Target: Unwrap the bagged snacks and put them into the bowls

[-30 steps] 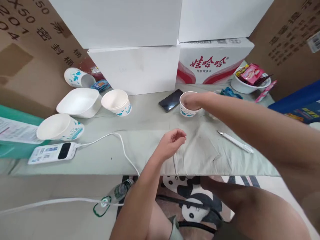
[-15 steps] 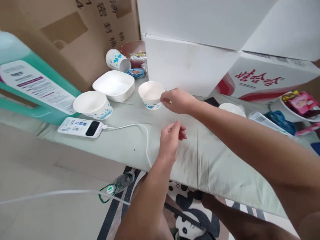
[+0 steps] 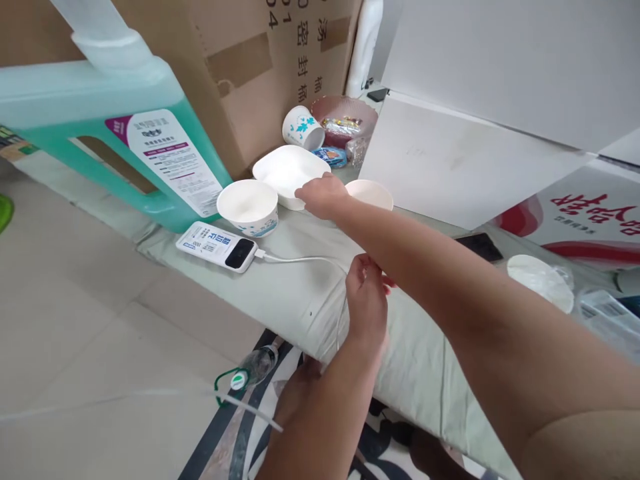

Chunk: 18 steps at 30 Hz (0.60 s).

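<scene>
My right hand (image 3: pixel 324 196) reaches over the table to the near right side of a white rounded-square bowl (image 3: pixel 287 163). Its fingers are closed at that bowl's rim, with the fingertips partly hidden. Behind this hand stands a white paper bowl (image 3: pixel 370 192), partly covered by my forearm. Another paper bowl (image 3: pixel 249 203) with a blue print is left of the square one. My left hand (image 3: pixel 367 297) hovers low over the table's front part, below my right forearm. Its fingers are curled in and I see nothing in them; the white cable runs close by.
A white power bank (image 3: pixel 217 247) with a cable lies in front of the bowls. A large green jug (image 3: pixel 150 147) stands left. Behind are a tipped paper cup (image 3: pixel 303 128), a pink dish (image 3: pixel 360 110) and cardboard boxes. A dark phone-like slab (image 3: pixel 480 247) lies right.
My right hand has gone left from the paper bowl's rim to the square bowl. My left hand stays low with fingers curled. The camera view has swung left.
</scene>
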Available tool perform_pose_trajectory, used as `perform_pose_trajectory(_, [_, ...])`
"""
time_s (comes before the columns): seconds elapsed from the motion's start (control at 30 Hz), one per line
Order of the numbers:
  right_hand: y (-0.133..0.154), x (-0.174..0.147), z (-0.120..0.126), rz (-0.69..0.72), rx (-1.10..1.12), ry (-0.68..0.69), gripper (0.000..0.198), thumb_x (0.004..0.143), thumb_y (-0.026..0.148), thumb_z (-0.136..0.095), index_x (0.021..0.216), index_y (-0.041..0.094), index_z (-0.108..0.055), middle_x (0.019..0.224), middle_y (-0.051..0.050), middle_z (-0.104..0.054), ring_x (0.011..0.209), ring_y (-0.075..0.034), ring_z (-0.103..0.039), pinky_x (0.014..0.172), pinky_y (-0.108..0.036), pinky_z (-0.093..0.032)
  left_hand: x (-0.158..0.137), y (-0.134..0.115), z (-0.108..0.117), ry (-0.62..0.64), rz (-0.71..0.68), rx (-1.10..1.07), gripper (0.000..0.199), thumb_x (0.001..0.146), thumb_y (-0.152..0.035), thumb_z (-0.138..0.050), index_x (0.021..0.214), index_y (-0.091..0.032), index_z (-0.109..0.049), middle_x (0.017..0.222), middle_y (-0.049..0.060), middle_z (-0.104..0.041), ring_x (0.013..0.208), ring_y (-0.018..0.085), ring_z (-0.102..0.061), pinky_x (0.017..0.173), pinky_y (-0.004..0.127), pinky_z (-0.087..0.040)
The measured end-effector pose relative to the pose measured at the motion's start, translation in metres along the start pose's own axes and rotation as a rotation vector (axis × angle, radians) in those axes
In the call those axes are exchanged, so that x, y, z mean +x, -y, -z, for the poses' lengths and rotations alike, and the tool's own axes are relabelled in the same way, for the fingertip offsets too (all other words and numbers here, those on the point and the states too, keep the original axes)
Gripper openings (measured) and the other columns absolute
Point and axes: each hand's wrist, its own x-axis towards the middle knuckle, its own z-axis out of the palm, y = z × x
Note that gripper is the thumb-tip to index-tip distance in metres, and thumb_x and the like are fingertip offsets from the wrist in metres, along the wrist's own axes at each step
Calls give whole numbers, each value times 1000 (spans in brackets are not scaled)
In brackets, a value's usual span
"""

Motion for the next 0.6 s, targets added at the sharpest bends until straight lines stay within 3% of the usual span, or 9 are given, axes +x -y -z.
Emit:
perform_pose_trajectory(0.13, [-5,-9,15,-62,22,-87,32,94,6,-47,112,15,-71,114,-14,-74,107,-30,-67,97,-47,-45,-1,1,3,7,26,9,6,80,-24,-54,82,-19,-57,74,-4,-56,55,7,-51,63,26,-34])
perform_pose_trajectory(0.27, [-18,-62,50,-161,182,-271,30,100,16,-43,119,18,-66,118,-10,-70,108,-27,-64,92,-40,-47,-2,7,2,30,11,30,10,74,-24,-57,83,-20,-57,71,-6,-53,55,7,-53,62,25,-35])
perform_pose_trajectory(0.37, [-28,-143,62,-213,301,-457,33,103,21,-36,125,22,-61,121,-9,-66,113,-24,-58,96,-38,-47,-2,10,0,5,-46,19,14,68,-21,-59,81,-21,-53,69,-7,-50,53,6,-50,60,24,-35])
perform_pose_trajectory(0.43, [-30,-216,52,-277,354,-581,35,104,24,-32,124,27,-61,120,-8,-66,113,-24,-56,99,-40,-47,-2,9,-3,-13,-103,13,18,65,-17,-58,81,-21,-51,68,-8,-47,51,5,-45,57,24,-32])
perform_pose_trajectory(0.6, [1,-397,-33,-382,461,-732,28,94,17,-47,102,34,-67,92,-6,-67,90,-24,-65,82,-43,-54,-6,14,-16,21,-141,91,19,66,-13,-58,81,-22,-49,75,-6,-46,53,5,-42,55,24,-29])
